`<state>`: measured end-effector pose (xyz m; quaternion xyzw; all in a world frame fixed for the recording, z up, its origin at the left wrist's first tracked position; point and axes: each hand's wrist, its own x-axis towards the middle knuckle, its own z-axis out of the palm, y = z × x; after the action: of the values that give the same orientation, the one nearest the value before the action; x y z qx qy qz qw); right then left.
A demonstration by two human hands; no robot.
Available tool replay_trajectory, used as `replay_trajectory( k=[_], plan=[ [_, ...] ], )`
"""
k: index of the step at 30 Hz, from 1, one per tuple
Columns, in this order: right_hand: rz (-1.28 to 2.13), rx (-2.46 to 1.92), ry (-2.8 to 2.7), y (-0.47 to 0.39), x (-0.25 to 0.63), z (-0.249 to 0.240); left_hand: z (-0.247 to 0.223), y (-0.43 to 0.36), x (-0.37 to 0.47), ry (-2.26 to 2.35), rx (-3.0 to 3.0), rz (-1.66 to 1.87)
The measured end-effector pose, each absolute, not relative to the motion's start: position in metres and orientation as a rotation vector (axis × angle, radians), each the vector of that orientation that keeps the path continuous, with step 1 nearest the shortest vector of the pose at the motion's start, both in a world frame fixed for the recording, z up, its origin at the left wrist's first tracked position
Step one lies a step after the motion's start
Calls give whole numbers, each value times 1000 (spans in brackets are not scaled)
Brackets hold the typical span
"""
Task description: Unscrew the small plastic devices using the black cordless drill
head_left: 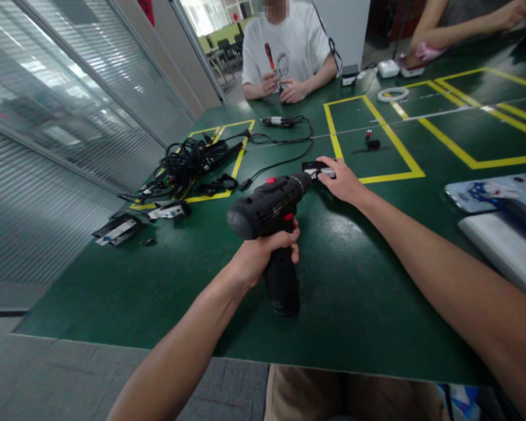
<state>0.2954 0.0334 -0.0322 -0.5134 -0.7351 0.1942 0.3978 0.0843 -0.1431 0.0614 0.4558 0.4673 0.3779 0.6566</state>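
Note:
My left hand (272,251) is wrapped round the grip of a black cordless drill (267,204) with red buttons. The drill's chuck points away from me and to the right, at a small black and silver box-shaped part (318,169). My right hand (339,178) grips that part at its right side, fingers over its top. Whether a bit touches the part I cannot make out. On the left of the table lie a similar black and silver part (117,229) and a second silver-and-black piece (169,209).
Tangled black cables (188,158) lie on the left. A pen-shaped electric screwdriver (278,121) with a cord lies farther back. A phone (495,192) and a white object (499,245) are at the right. Opposite, a person holds a red-handled screwdriver (269,55). Yellow tape (394,175) marks the green table.

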Motion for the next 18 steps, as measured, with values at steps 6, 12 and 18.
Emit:
replay_trajectory(
  k=[6,12,18],
  plan=[
    [492,-1294,-1859,34,296,-33,61,-142,83,1053,1036,850],
    [489,-1301,-1867,35,296,-33,59,-143,83,1046,1046,849],
    [498,-1304,-1866,36,297,-35,59,-143,82,1035,1056,850]
  ],
)
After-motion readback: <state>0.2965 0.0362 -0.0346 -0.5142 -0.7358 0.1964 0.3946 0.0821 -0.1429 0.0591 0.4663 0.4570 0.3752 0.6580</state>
